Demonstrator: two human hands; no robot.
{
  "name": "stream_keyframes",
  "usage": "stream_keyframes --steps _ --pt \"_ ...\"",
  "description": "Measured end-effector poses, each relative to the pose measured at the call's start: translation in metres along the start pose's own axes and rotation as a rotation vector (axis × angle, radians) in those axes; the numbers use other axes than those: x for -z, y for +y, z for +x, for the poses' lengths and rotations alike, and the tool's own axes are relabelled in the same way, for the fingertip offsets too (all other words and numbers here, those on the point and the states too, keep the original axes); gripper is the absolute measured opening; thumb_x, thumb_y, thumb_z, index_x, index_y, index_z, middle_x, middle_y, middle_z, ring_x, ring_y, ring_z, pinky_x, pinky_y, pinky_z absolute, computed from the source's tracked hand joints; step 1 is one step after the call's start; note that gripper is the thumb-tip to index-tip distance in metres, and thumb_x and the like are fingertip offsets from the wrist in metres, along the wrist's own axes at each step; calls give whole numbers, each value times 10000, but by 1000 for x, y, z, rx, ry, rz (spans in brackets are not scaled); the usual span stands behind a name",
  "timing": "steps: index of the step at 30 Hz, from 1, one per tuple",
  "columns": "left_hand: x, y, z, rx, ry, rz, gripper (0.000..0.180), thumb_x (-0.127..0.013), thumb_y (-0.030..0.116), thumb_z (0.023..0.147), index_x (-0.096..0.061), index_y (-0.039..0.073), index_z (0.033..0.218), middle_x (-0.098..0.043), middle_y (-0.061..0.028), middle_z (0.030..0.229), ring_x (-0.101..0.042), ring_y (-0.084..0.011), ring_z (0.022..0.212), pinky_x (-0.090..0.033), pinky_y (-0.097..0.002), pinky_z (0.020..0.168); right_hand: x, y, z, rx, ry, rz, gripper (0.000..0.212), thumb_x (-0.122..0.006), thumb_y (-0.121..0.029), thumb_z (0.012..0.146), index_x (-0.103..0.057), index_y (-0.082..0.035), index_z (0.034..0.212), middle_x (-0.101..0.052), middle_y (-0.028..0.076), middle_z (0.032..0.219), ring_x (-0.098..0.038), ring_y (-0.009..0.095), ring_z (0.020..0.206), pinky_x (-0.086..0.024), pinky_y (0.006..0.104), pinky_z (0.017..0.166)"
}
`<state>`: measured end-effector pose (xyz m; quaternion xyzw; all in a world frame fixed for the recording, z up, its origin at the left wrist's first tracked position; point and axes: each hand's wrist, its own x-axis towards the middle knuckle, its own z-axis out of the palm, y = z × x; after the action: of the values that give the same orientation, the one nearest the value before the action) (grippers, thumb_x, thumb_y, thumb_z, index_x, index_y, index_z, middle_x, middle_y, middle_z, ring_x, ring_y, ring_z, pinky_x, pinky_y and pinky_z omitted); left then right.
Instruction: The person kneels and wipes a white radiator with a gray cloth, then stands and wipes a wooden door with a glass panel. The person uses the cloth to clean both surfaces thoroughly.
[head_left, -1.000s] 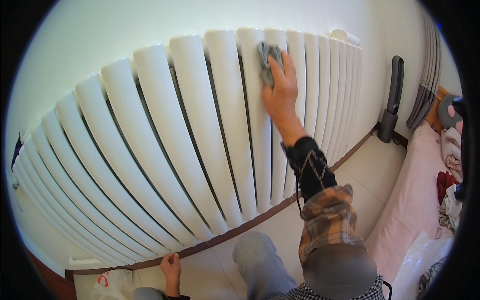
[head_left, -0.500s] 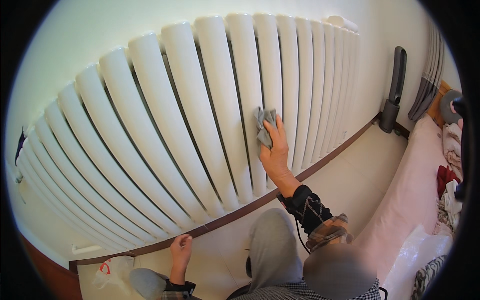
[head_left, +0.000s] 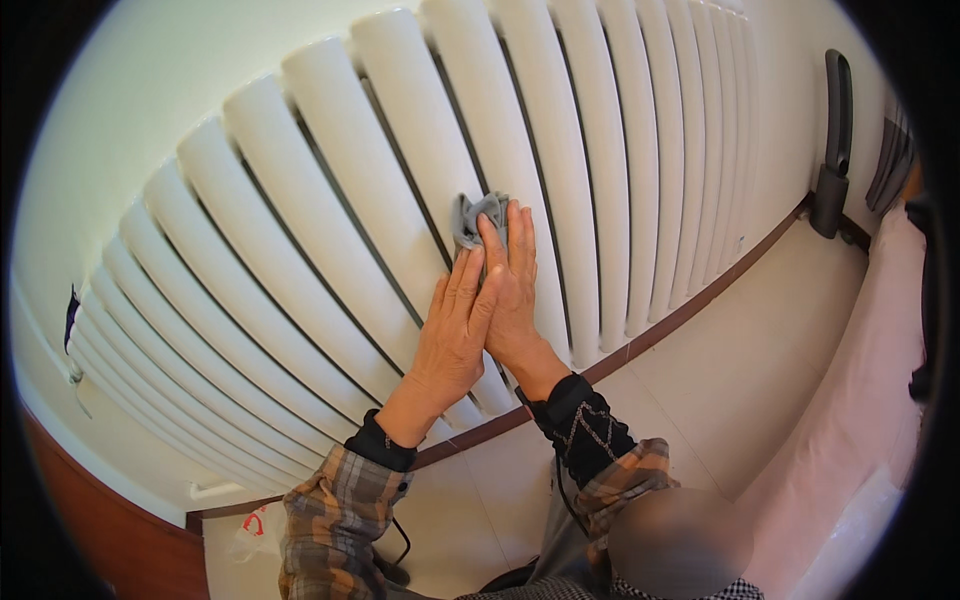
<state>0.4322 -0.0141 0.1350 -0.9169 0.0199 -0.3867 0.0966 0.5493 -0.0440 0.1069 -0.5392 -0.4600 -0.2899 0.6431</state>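
Note:
A white radiator (head_left: 395,130) with a row of wide upright columns stretches across the view. Against its middle columns my right hand (head_left: 517,305) presses a crumpled grey cloth (head_left: 466,215), its fingers lying over the cloth's right part. My left hand (head_left: 445,345) rests beside it with fingers extended, their tips at the cloth's lower edge. The two hands touch along the left thumb side. What lies beneath the palms is hidden.
At the right stands a tall dark bladeless fan (head_left: 832,150). A pink-covered bed (head_left: 830,430) runs along the right side. A brown baseboard (head_left: 660,318) borders the tiled floor (head_left: 700,400). A plastic bag (head_left: 255,535) lies low at the left, near a white pipe (head_left: 215,490).
My left hand has risen from low beside my knee to the radiator, next to my right hand. My right hand has shifted with the cloth onto a column further left. The view has shifted.

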Motion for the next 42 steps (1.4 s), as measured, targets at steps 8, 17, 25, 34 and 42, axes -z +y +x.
stream_keyframes --steps 8,17,25,34,42 --pt "-4 -11 15 -143 -9 242 702 -731 43 834 -506 91 1498 -394 -213 1616 -401 -405 1485 -375 -604 1099 9 7 -12 25 -122 417 734 -667 -114 919 -345 -5 1569 -323 267 1626 -232 485 1536 -295 546 1193" --pt "26 -21 64 -149 44 394 655 -737 9 737 -602 44 1377 -607 -195 1350 -571 -398 1274 -442 -493 1052 16 0 -19 -120 145 378 614 -689 -35 828 -471 -12 1401 -367 275 1570 -346 475 1448 -275 553 1192" --pt "23 -61 101 -44 371 470 507 -777 106 788 -664 77 1281 -523 -259 1448 -469 -476 1345 -381 -558 1128 15 24 -22 -224 286 186 400 -530 -105 1025 -499 40 1397 -391 273 1524 -392 440 1377 -287 531 1166" --pt "-19 -39 -32 -295 -12 434 174 -632 168 917 -658 125 1083 -591 -162 1442 -565 -323 1365 -235 -621 1202 12 34 -39 -170 189 43 369 -482 -162 1051 -540 -2 1379 -359 269 1559 -335 445 1442 -245 550 1182" --pt "52 -76 49 101 368 544 607 -766 -11 709 -647 77 1298 -472 -237 1514 -400 -495 1426 -349 -570 1142 12 35 -38 -199 180 10 374 -498 -143 1044 -538 13 1382 -332 247 1567 -301 424 1458 -251 533 1185"
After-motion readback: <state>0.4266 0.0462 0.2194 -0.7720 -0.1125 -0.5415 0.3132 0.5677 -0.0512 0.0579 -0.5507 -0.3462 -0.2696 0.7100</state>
